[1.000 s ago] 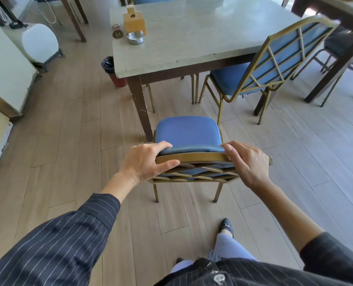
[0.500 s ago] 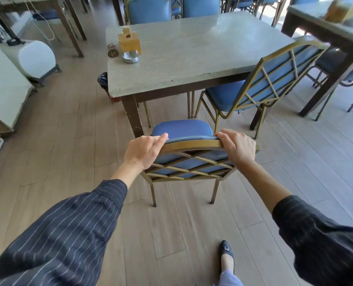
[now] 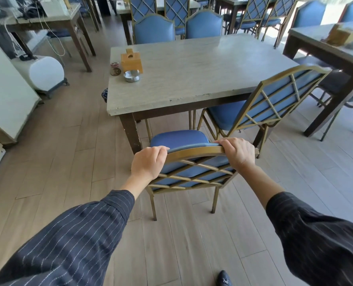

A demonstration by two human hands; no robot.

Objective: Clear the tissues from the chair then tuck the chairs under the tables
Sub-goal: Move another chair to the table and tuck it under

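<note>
A: What has changed in the last second?

B: The blue-cushioned chair with the gold lattice metal back (image 3: 189, 159) has been pushed forward. A second ago its seat stood fully clear of the grey stone-topped worktop (image 3: 192, 75); now the front edge of the seat sits just at the worktop's near edge, beside the dark wooden corner leg (image 3: 131, 131).

A: And the hands?

B: Both remain clamped on the top rail. The left hand (image 3: 147, 164) is wrapped over the rail's left end, fingers curled down the front; the right hand (image 3: 238, 152) is closed over the right end. The arms have stretched out further than before.

A: Any tissues on that seat?

B: None that I can see; the visible part of the cushion is bare, so the clearing step looks done for this chair. The tuck itself is only begun, since most of the seat is still outside the worktop.

A: What needs watching?

B: I'd judge the left side is tight: the seat runs close to that corner leg. On the right, a second blue chair with a gold lattice back (image 3: 262, 104) stands angled, partly under the worktop, very near the pushed chair's right corner. It probably needs straightening too.

A: Anything on the worktop?

B: A small wooden box (image 3: 131, 61) and a round metal ashtray (image 3: 132, 75), well away from the chairs.
</note>
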